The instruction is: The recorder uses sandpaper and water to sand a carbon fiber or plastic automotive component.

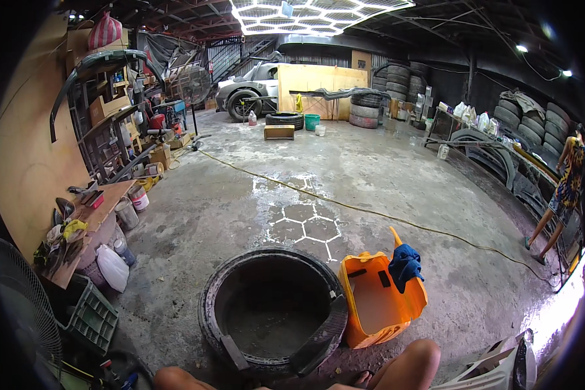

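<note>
Neither of my hands shows; only my bare knees reach in at the lower edge. Directly in front of me a black tire (pixel 207 286) lies flat on the floor. Across its near right rim rests a long dark panel (pixel 322 335) with a woven, carbon-like pattern. A shorter dark strip (pixel 234 352) leans on the near left rim. To the right of the tire stands a cut-open orange container (pixel 364 339) with cloudy liquid inside. Two small dark blocks, one of them a black block (pixel 385 279), sit inside it. A blue cloth (pixel 405 265) hangs over its right edge.
A yellow hose or cord (pixel 370 211) crosses the wet concrete floor. At left are a cluttered bench (pixel 110 195), a green crate (pixel 91 318) and a fan (pixel 23 305). Pale body parts (pixel 494 367) lie near right. A person (pixel 565 175) stands at far right.
</note>
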A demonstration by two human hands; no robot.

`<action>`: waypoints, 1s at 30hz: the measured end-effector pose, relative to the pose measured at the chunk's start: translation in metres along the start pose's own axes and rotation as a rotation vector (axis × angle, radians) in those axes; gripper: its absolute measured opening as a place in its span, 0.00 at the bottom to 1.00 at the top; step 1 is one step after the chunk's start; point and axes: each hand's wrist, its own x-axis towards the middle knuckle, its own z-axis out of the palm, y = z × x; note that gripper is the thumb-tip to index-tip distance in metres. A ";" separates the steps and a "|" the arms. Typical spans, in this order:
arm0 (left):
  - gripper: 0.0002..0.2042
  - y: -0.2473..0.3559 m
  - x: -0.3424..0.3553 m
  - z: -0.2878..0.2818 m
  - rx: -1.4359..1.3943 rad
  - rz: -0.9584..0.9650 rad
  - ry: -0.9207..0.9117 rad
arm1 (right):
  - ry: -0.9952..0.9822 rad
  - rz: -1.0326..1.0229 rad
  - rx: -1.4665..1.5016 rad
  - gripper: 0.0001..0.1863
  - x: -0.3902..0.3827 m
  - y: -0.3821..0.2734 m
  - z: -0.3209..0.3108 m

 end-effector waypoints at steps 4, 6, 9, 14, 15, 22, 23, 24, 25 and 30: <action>0.36 -0.022 -0.022 -0.011 -0.978 0.034 0.135 | 0.116 0.092 -0.006 0.16 0.007 -0.009 -0.029; 0.33 -0.106 -0.014 0.008 -1.042 0.072 0.248 | 0.122 0.030 -0.138 0.16 0.018 -0.014 -0.038; 0.26 -0.094 -0.009 0.004 -0.941 -0.016 0.403 | 0.027 -0.019 -0.211 0.17 0.023 0.015 -0.059; 0.15 0.008 -0.026 -0.018 -0.223 -0.133 0.389 | 0.131 -0.044 -0.290 0.14 0.023 0.011 -0.039; 0.19 0.006 -0.022 -0.009 -0.341 -0.133 0.353 | 0.130 -0.046 -0.291 0.14 0.025 0.027 -0.042; 0.11 -0.045 -0.015 0.016 -0.291 -0.041 0.850 | 0.370 0.294 0.186 0.19 0.008 -0.030 -0.062; 0.12 -0.051 -0.012 0.015 -0.296 -0.058 0.902 | 0.442 0.155 0.527 0.18 0.001 -0.008 -0.058; 0.12 -0.045 -0.007 0.014 -0.304 -0.069 0.894 | 0.514 0.010 0.868 0.17 -0.001 0.006 -0.053; 0.13 -0.040 0.002 0.011 -0.316 0.008 0.946 | 0.521 0.024 0.878 0.17 0.000 0.022 -0.050; 0.14 -0.026 0.019 0.005 -0.258 0.000 1.050 | 0.917 0.138 0.631 0.16 0.023 0.032 -0.018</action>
